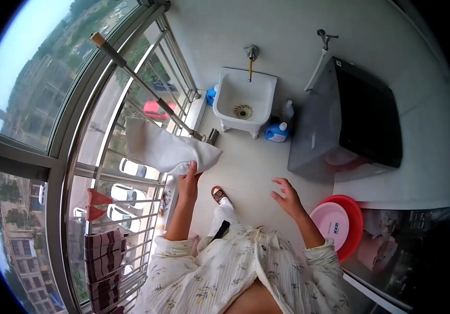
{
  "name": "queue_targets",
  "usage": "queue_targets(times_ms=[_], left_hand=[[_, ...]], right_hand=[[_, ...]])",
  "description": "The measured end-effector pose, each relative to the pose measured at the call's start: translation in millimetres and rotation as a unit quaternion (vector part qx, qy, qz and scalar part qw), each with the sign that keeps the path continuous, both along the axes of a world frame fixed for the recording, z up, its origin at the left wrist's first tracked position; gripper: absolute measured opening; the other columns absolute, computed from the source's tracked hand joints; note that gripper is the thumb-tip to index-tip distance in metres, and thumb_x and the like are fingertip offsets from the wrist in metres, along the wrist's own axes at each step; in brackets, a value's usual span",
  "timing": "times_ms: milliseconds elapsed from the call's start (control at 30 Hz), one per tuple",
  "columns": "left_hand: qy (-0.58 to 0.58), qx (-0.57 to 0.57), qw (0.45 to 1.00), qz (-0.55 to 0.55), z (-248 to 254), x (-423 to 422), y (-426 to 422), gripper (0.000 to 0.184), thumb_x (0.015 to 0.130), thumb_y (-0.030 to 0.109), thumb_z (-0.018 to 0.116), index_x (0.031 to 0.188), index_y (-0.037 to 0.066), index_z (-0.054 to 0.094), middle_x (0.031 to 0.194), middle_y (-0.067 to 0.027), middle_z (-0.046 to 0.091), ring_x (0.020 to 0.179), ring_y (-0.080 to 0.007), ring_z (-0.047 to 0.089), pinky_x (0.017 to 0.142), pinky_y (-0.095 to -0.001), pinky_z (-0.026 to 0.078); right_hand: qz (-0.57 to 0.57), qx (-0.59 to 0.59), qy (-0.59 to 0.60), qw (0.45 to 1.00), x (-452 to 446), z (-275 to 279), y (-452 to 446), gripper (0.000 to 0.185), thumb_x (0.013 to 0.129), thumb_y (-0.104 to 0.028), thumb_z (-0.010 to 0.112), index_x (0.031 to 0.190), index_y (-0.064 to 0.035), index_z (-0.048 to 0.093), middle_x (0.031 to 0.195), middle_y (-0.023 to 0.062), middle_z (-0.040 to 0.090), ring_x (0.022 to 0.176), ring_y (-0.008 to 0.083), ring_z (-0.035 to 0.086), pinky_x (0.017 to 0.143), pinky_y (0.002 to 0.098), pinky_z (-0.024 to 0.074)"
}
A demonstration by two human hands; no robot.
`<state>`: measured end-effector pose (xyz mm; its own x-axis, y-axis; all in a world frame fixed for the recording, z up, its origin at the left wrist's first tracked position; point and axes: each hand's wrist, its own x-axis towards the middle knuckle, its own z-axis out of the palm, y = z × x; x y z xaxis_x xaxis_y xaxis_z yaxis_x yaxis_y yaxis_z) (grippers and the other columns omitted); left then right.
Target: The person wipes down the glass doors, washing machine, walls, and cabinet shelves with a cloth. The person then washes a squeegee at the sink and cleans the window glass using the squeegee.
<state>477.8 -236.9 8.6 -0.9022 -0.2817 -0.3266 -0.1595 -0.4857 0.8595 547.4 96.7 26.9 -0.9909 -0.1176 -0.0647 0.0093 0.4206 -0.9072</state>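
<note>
Patterned shirt nearest. From chest: white cloth at eleven o'clock, near edge clamped in left hand; right hand at one o'clock, empty, well apart. Steadier handling likely with both hands gripping cloth, clear of pole.

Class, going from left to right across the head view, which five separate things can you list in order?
Checked cloth → white cloth → sink → right hand → pink basin.
</note>
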Motion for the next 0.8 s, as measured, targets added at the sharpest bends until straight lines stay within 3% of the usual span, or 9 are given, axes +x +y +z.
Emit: queue_targets(times_ms=[100,167,233,400,500,567,633,667,800], left_hand=[[0.010,-0.065,0.983,-0.174,16.2,64.4,115.8,0.035,0.096,0.027,0.062,0.118,0.001,0.059,0.112,-0.0065,0.063,0.101,-0.0152,0.060,0.085,-0.0284,0.049],[0.053,-0.134,0.946,-0.290,6.8,108.4,170.0,0.030,0.098,0.027,0.060,0.112,0.001,0.064,0.105,-0.0047,0.065,0.095,-0.0114,0.059,0.081,-0.0259,0.047],[0.127,-0.159,0.897,-0.392,-0.1,148.0,214.6,0.031,0.098,0.027,0.060,0.111,-0.001,0.066,0.102,-0.0033,0.065,0.093,-0.0107,0.058,0.080,-0.0257,0.047],[0.231,-0.231,0.683,-0.654,21.8,206.5,274.3,0.043,0.096,0.026,0.061,0.124,-0.006,0.055,0.117,-0.0134,0.063,0.112,-0.0211,0.056,0.095,-0.0334,0.044],[0.191,-0.316,0.547,-0.751,-27.9,186.4,283.0,0.035,0.093,0.023,0.064,0.120,0.000,0.062,0.102,-0.0102,0.070,0.095,-0.0200,0.066,0.089,-0.0331,0.049],[0.126,-0.258,0.660,-0.695,-8.0,177.7,299.8,0.035,0.095,0.023,0.062,0.121,0.001,0.060,0.108,-0.0101,0.068,0.098,-0.0181,0.064,0.088,-0.0332,0.050],[0.142,-0.258,0.682,-0.670,14.0,165.3,322.6,0.043,0.097,0.028,0.059,0.128,-0.001,0.054,0.117,-0.0088,0.064,0.107,-0.0175,0.061,0.095,-0.0323,0.046],[0.155,-0.220,0.666,-0.696,10.3,160.5,333.1,0.048,0.099,0.032,0.056,0.133,-0.002,0.049,0.123,-0.0095,0.061,0.113,-0.0179,0.058,0.099,-0.0328,0.044],[-0.133,-0.060,0.522,-0.840,-3.5,169.6,375.3,0.049,0.098,0.033,0.057,0.131,-0.003,0.051,0.122,-0.0102,0.061,0.109,-0.0170,0.059,0.097,-0.0309,0.046]], right_hand=[[-0.123,-0.037,0.125,0.984,20.1,-25.1,35.3,0.042,0.095,-0.030,0.061,0.127,-0.0042,0.054,0.121,0.0099,0.062,0.121,0.0256,0.053,0.101,0.0324,0.0406],[-0.138,-0.198,-0.066,0.968,45.6,-16.8,68.7,0.048,0.098,-0.042,0.054,0.124,-0.0017,0.058,0.120,0.0123,0.063,0.118,0.0238,0.055,0.101,0.0317,0.0403],[-0.150,-0.213,-0.242,0.935,88.4,-2.5,99.9,0.066,0.097,-0.056,0.045,0.119,0.0036,0.060,0.118,0.0150,0.062,0.116,0.0219,0.056,0.099,0.0313,0.0415],[-0.333,-0.267,-0.129,0.895,217.0,8.9,140.5,0.041,0.097,-0.034,0.058,0.113,0.0042,0.063,0.099,0.0077,0.067,0.094,0.0138,0.059,0.084,0.0273,0.0463],[-0.435,-0.190,0.046,0.879,272.7,-2.5,162.4,0.035,0.100,-0.028,0.053,0.113,0.0030,0.062,0.097,0.0072,0.067,0.091,0.0128,0.059,0.082,0.0293,0.0469],[-0.463,-0.155,0.072,0.870,298.1,-1.5,172.1,0.028,0.100,-0.021,0.052,0.113,0.0019,0.059,0.094,0.0080,0.065,0.088,0.0132,0.059,0.081,0.0304,0.0475],[-0.470,-0.153,0.057,0.868,314.2,19.0,165.3,0.025,0.099,-0.020,0.054,0.110,0.0019,0.059,0.091,0.0071,0.064,0.086,0.0128,0.058,0.079,0.0307,0.0476],[-0.468,-0.161,0.045,0.868,319.2,14.3,157.7,0.025,0.099,-0.021,0.055,0.109,0.0019,0.059,0.089,0.0067,0.063,0.084,0.0126,0.057,0.078,0.0311,0.0476],[-0.493,-0.131,0.021,0.860,311.0,26.1,132.8,0.029,0.097,-0.024,0.059,0.107,0.0026,0.060,0.087,0.0080,0.064,0.081,0.0124,0.056,0.074,0.0312,0.0472]])
